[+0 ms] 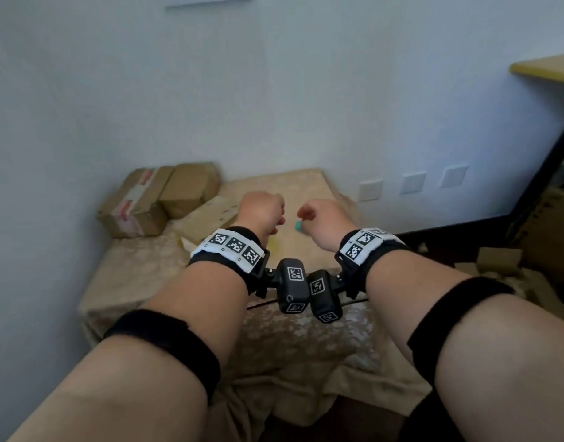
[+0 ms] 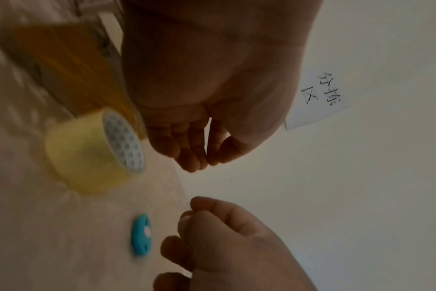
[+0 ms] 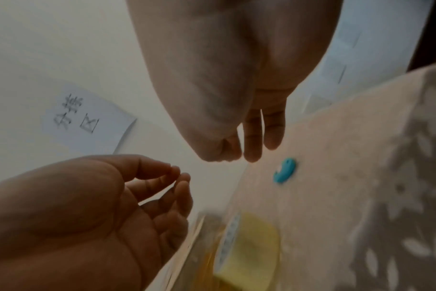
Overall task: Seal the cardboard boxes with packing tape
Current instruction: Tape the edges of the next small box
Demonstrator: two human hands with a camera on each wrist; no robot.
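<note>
Tape roll [image 2: 87, 153] lay unbranded on the table [image 1: 121, 282]; a wall note [image 2: 316, 98] bore handwritten characters; left grip [image 2: 187, 141] and right grip [image 3: 249, 137] hung loose, empty.

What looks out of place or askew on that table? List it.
Little stands out. The cardboard boxes lie in a loose pile at the table's far left corner, tilted against each other. The tape roll lies untouched; both hands are empty.

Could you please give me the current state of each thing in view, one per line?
left hand: raised above the table, fingers loosely curled, holding nothing.
right hand: raised, fingers curled, holding nothing I can see.
tape roll: lying on the tablecloth, untouched.
blue cutter: lying on the tablecloth, untouched.
taped box: closed, tape strip along its top.
plain box: closed, beside the taped one.
flat box: lying near the left hand; sealing unclear.
</note>
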